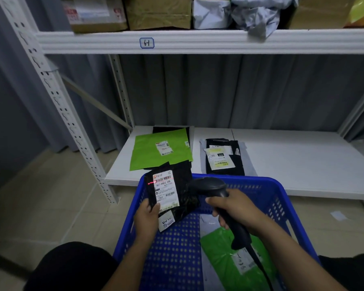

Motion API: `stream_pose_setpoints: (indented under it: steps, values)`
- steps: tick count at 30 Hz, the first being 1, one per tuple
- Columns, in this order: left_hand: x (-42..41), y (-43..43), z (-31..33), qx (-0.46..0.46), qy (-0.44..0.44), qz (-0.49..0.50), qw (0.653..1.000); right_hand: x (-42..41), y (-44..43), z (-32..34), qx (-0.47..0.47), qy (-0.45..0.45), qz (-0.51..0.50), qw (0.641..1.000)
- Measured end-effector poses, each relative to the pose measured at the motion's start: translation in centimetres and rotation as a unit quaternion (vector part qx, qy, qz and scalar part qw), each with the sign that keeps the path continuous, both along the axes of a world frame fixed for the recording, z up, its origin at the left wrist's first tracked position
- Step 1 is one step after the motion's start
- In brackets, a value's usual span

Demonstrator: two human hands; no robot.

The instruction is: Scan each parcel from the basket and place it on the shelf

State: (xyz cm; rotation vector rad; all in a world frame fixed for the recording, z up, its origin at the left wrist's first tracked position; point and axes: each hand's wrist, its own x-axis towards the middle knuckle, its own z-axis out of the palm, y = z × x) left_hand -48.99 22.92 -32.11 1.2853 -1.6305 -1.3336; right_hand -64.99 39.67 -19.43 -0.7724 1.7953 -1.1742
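Observation:
My left hand [146, 217] grips a black parcel [185, 192] by its lower left edge, tilted up over the blue basket [277, 198]. Its white label faces me, and a red scan line crosses the label's top left corner. My right hand [234, 208] holds a black barcode scanner [210, 185] by the handle, its head aimed left at the label. In the basket lie a green parcel [223, 255] and a pale grey parcel [206, 223] under it. On the low white shelf [303, 164] lie a green parcel [160, 150] and a black parcel [224, 156].
An upper shelf beam [198, 42] labelled 64 carries cardboard boxes [158, 13] and grey bags [256, 17]. A perforated white upright [57, 101] stands at left. The scanner cable [261, 267] trails down over the basket. My knees flank the basket on the tiled floor.

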Motion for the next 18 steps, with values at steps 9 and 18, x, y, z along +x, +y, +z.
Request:
stream_pose_setpoints:
  steps: [9, 18]
  values:
    - [-1.3, -0.4, 0.2, 0.023, 0.023, 0.004, 0.999, -2.4, -0.8, 0.1, -0.010, -0.004, -0.031, 0.999]
    - [-10.2, -2.5, 1.1, 0.103, 0.054, -0.024, 0.993, -11.0, -2.5, -1.4, -0.039, -0.044, -0.178, 0.982]
